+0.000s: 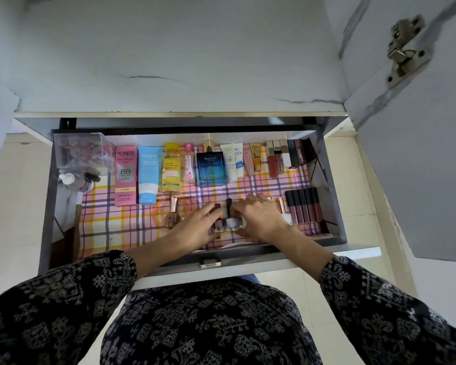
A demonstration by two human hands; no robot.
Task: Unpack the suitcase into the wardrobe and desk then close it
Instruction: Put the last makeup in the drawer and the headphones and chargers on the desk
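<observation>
Grey wardrobe interior, door swung open at right, hinge (pixel 406 48) showing. Open drawer (pixel 274 256) pulled toward the person, lined with plaid cloth (pixel 121 227).

Both hands are low in the front row, nearly meeting. The left hand (pixel 195 226) curls its fingers on a dark red polish bottle (pixel 217 219). The right hand (pixel 258 219) pinches a silver polish bottle (pixel 231 221) just beside it. The two bottles touch or nearly touch, and their caps point to the drawer back, long axis running away from the person. Upright or flat: cannot tell for sure.

In the same row, a nude polish bottle (pixel 172 216) sits left of the left hand, and a white polish bottle (pixel 285 216) is half hidden behind the right wrist. Dark lip gloss tubes (pixel 304 206) lie beyond that.

The back row is full: pink BB cream box (pixel 126 175), blue tube (pixel 148 177), yellow cleanser bottle (pixel 171 169), blue perfume bottle (pixel 210 167). It stands well apart from the hands, so nothing blocks them.

Likely next: bottles nudged into line. Suitcase not in view.
</observation>
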